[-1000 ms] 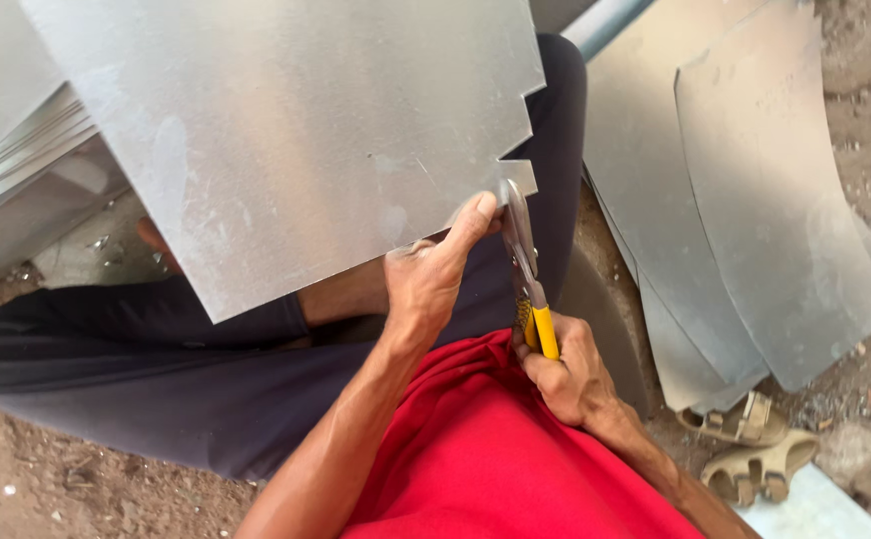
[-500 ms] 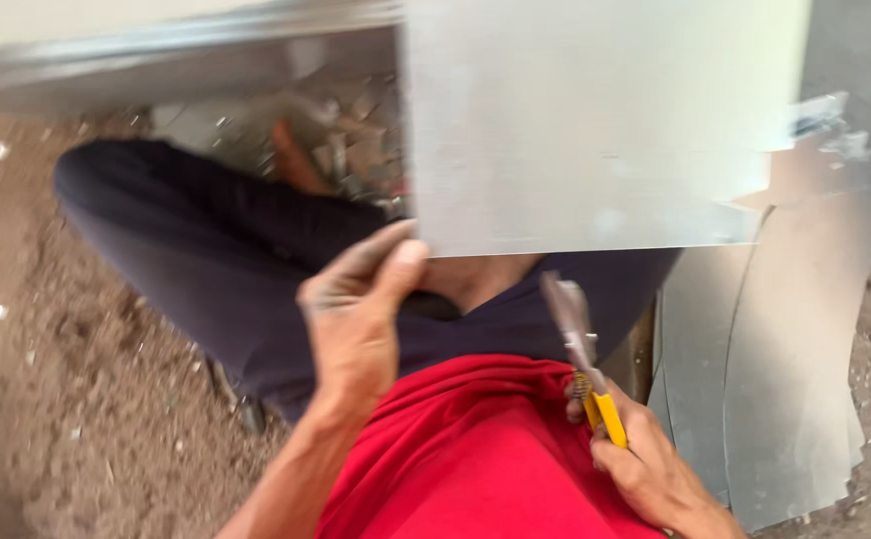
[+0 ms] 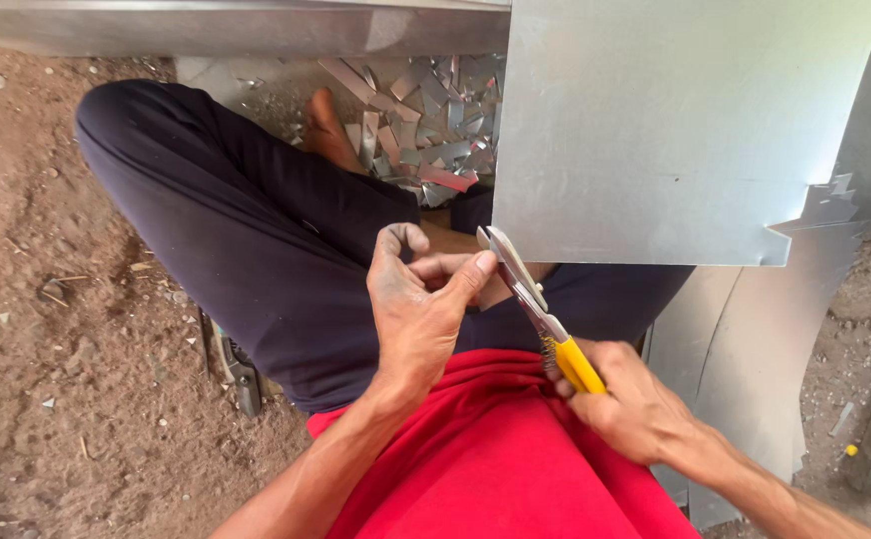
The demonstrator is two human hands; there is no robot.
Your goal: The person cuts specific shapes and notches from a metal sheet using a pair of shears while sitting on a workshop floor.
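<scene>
Just snips (image 3: 527, 289) below sheet edge (image 3: 645, 262)

Sheet (image 3: 675, 130): dull grey metal, smooth, matt sheen. Snips (image 3: 535, 304): bare metal blades, glossy yellow plastic grips. Offcuts (image 3: 425, 120), far: shiny metal scraps. Ground (image 3: 66, 379), left: rough, dry, reddish dirt. Shirt (image 3: 495, 459): red matt cloth.

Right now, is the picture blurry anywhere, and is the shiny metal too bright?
Head view: sharp overall; the left hand, the right hand and the yellow-handled snips are crisp. The metal sheet shows soft, even daylight with a pale sheen near its top right, no harsh glare. The scrap pile glints a little. Edges bend slightly from the wide lens.
</scene>
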